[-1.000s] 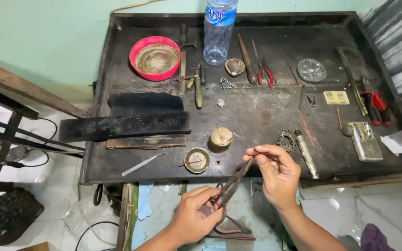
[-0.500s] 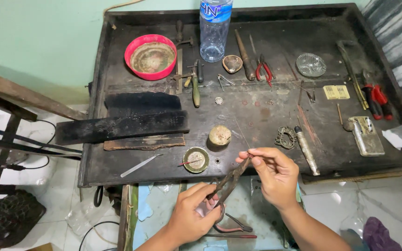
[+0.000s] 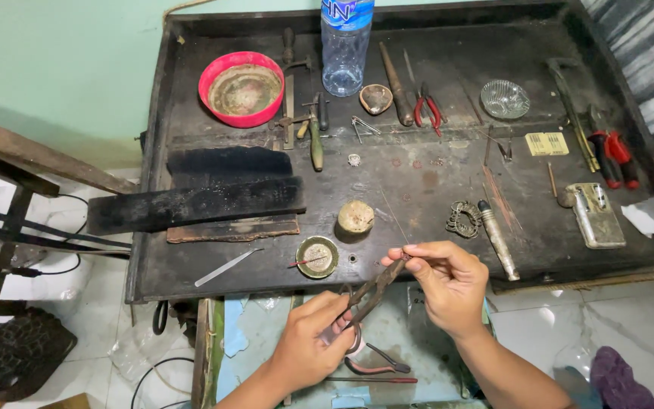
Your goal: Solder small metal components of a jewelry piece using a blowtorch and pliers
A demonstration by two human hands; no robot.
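Now dark pliers, raised slightly closer to the tabletop edge, are gripped by the left hand; a tiny piece is pinched at their tip by right hand fingers.

One red bowl, one plastic bottle, one glass dish — and two hands, sharing one pair of pliers.

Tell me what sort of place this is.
Probably a small craft workshop, perhaps for jewellery or fine metalwork. A dark, worn metal-topped workbench carries red-handled pliers and a small ornate metal piece, while the left hand works dark pliers against something tiny pinched in the right hand.
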